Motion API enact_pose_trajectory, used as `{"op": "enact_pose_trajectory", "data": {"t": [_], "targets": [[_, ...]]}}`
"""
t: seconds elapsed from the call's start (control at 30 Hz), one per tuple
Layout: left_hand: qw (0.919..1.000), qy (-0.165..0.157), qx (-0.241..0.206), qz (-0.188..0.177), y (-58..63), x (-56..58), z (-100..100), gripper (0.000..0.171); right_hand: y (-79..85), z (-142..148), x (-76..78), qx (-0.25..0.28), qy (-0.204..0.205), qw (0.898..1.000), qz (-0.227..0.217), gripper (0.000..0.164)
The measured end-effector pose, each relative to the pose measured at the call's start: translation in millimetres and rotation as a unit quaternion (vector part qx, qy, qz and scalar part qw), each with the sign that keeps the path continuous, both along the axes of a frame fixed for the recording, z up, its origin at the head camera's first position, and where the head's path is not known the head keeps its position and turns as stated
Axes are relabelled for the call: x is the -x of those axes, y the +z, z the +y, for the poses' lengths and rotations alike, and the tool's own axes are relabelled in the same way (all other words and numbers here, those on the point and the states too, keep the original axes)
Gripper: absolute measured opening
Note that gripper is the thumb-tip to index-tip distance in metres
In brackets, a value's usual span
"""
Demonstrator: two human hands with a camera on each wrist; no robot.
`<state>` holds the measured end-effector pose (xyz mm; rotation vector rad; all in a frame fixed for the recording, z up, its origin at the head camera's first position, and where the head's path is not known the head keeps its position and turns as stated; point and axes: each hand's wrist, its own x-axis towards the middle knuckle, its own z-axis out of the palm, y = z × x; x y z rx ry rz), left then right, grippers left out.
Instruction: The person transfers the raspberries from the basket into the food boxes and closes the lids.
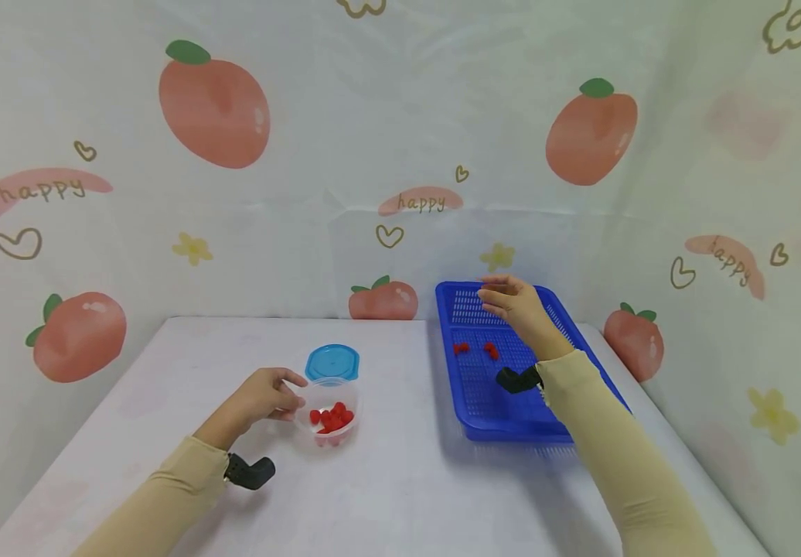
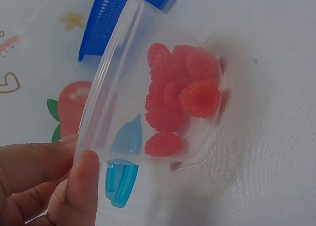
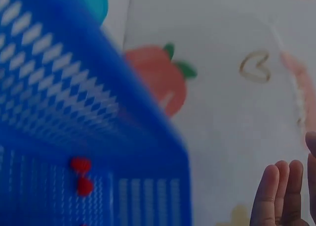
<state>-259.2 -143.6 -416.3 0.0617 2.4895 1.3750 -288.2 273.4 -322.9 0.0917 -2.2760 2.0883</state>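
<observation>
My left hand (image 1: pixel 268 394) pinches the rim of a clear round plastic container (image 2: pixel 123 82) between thumb and fingers. Several red raspberries (image 2: pixel 165 114) lie at the bottom of it. My right hand (image 1: pixel 515 305) is raised over the far part of a blue plastic basket (image 1: pixel 452 387). A bit of red shows between its thumb and fingertips, a raspberry (image 1: pixel 489 286) mostly covered by the fingers. In the right wrist view, its straight fingers (image 3: pixel 279 196) stand beyond the basket's rim. More raspberries (image 1: pixel 491 350) lie on the basket floor in small groups.
Just behind the container, a blue lid (image 1: pixel 333 362) lies on the white table (image 1: pixel 400 480). The basket stands on the right side of the table, close to the printed cloth backdrop (image 1: pixel 303 155) at the back.
</observation>
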Motion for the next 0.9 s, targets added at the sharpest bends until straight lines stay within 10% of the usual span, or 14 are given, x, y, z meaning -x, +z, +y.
{"op": "enact_pose_trajectory", "data": {"t": [0.57,0.9], "targets": [[0.9998,0.009,0.019,0.003,0.5,-1.5,1,0.039,-62.2,38,36.5,-0.189,-0.061,0.975,-0.104,0.043],[0.9997,0.011,0.02,0.003,-1.2,-0.1,1,0.037,-77.4,43,35.5,-0.163,-0.058,0.974,-0.146,0.044]]}}
